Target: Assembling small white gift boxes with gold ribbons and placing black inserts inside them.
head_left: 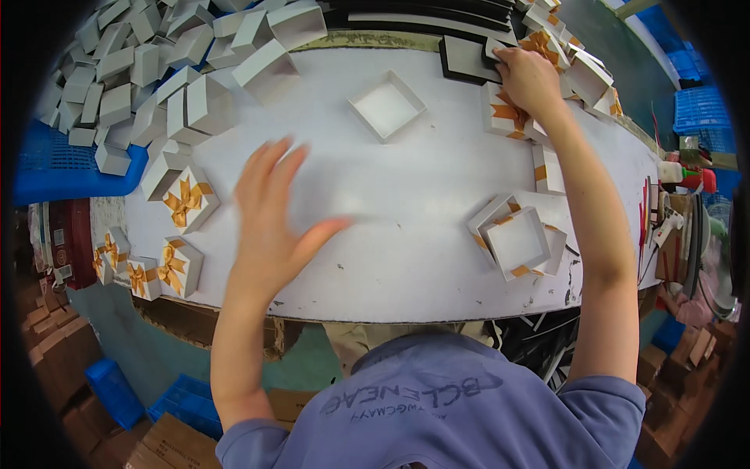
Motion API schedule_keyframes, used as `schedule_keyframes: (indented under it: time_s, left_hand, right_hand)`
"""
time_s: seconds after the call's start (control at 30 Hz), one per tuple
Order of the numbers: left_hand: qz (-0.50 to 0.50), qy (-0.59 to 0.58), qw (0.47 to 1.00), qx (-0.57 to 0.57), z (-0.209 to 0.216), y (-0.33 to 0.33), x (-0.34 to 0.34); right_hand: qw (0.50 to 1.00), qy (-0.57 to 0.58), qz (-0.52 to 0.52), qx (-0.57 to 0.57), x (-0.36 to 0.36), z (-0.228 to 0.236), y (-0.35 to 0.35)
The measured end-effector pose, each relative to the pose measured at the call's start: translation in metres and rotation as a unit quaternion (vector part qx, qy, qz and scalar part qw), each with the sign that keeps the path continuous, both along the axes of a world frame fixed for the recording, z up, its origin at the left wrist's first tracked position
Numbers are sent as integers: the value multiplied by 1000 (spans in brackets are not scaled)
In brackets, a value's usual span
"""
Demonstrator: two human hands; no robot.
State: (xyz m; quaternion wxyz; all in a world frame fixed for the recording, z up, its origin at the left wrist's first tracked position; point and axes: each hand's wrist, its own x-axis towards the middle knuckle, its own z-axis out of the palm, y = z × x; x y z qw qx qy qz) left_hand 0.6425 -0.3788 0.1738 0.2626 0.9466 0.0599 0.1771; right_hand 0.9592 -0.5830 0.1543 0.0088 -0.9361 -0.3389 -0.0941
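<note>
My left hand [269,215] hovers over the left half of the white table, fingers spread and slightly blurred, holding nothing. At the far right, my right hand [531,78] has its fingertips closed on the edge of a small pale, dark-edged pad [494,48]. That pad lies against a larger black-edged flat pad [467,58]; the fingers partly hide it. An open white box [387,107] stands between and beyond my hands. Nearer my right forearm, open white box parts with gold ribbon [516,241] overlap one another.
Plain white boxes [117,102] are heaped at the far left, by a blue crate [78,176]. Lids with gold bows [186,205] line the left edge. More ribboned boxes [508,113] crowd the far right. Black strips [422,16] lie along the back.
</note>
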Motion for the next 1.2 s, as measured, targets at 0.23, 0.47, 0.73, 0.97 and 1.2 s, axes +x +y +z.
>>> schedule_keyframes:
  time_s: [0.23, 0.47, 0.73, 0.97, 1.2]
  left_hand:
    - [-65, 40, 988, -136, -74, -15, 107]
    - [-223, -28, 970, -94, -78, -29, 49]
    - [-153, 52, 984, 69, -46, -2, 8]
    - [-163, -165, 932, -278, -86, -14, 20]
    - [-165, 23, 985, -52, -58, -12, 21]
  right_hand:
    - [901, -80, 408, 124, -103, 2, 23]
    - [874, 228, 414, 110, -140, 1, 3]
    - [984, 38, 128, -120, -63, 20, -30]
    - [883, 312, 332, 116, -144, 10, 28]
    - [916, 83, 383, 90, -181, -7, 7]
